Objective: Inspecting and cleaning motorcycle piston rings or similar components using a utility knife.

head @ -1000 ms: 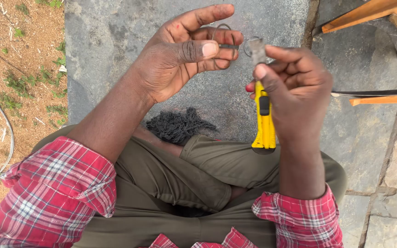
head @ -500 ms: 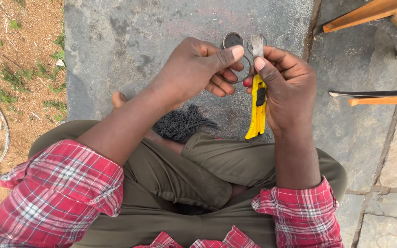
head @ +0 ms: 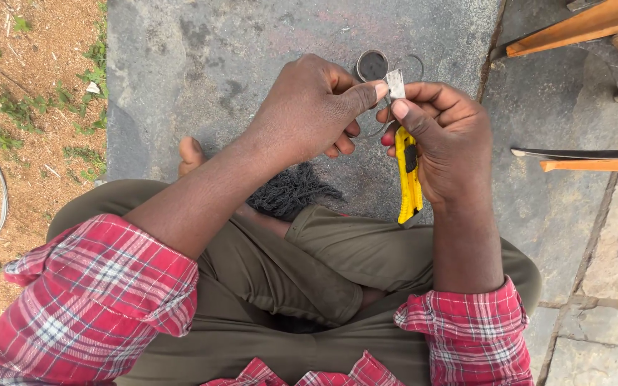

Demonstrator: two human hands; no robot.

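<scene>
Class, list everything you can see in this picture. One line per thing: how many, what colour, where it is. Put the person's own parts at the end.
utility knife: one, yellow with a black slider, held in the right hand, blade end up
blade: one, silver, at the knife's top, pinched by the left fingertips
ring: one, dark grey, round, on the slab behind the hands
thread bundle: one, dark grey, on the slab by the knees
stone slab: one, grey, under the hands
paving stones: several, pale grey, right side
wooden bars: two, orange-brown, upper right
soil patch: one, brown with green tufts, left side
trousers: one pair, olive, legs crossed
sleeves: two, red plaid, rolled up
left hand: one, at the blade
right hand: one, gripping the knife
</scene>
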